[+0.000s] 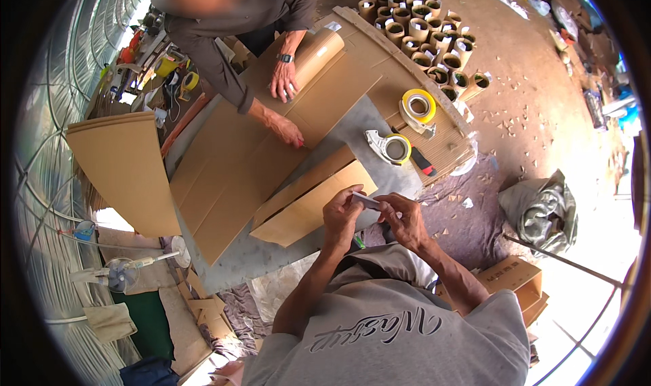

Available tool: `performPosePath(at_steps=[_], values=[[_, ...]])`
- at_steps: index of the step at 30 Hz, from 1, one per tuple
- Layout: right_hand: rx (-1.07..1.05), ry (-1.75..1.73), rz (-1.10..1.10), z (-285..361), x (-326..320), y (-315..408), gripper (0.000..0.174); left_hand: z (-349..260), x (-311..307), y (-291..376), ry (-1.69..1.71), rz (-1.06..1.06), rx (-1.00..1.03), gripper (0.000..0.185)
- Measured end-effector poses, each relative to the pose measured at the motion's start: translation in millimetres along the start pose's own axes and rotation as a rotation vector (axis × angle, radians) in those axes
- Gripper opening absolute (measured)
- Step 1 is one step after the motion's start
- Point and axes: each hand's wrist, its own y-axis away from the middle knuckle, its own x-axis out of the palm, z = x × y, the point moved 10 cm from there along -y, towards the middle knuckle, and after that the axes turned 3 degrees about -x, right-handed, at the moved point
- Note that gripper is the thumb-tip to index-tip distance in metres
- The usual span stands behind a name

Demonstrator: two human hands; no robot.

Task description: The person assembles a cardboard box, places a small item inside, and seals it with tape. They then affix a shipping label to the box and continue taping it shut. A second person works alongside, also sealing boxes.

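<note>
My left hand (pixel 344 213) and my right hand (pixel 402 215) hold a small, flat grey object (pixel 366 201) between them, one at each end; its exact kind is unclear. Beneath and left of them, a long cardboard box (pixel 310 203) lies on the grey table (pixel 224 274). Beyond it is a large cardboard sheet (pixel 244 167), with a co-worker's hands (pixel 285 129) on it. Two tape dispensers with yellow-rimmed rolls, one nearer (pixel 390 147) and one farther (pixel 418 108), are at the right. A black and red utility knife (pixel 423 162) lies beside the nearer dispenser.
Many cardboard tubes (pixel 418 30) with green contents stand on the floor beyond the table. Stacked cardboard (pixel 127 172) rises at the left, near a fan (pixel 122 275). A grey sack (pixel 539 213) and an open cardboard box (pixel 513 281) are on the right.
</note>
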Motion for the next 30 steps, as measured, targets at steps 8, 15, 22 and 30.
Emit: performPosePath(at_steps=[8, 15, 22, 30], values=[[0.321, -0.359, -0.066, -55.6, 13.7, -3.3, 0.033, -17.9, -2.7, 16.9, 0.023, 0.065, 0.040, 0.047], [0.201, -0.468, -0.284, -46.7, 37.8, 1.8, 0.026, 1.5, -33.0, 29.5, 0.248, 0.063, -0.088, 0.038], [0.215, -0.315, -0.108, -35.4, 79.1, 4.7, 0.027, 8.7, -59.0, 43.2, 0.385, 0.098, -0.041, 0.025], [0.285, -0.450, 0.120, -22.4, 129.5, 25.1, 0.045, 9.6, -85.8, 51.0, 0.467, 0.001, 0.019, 0.015]])
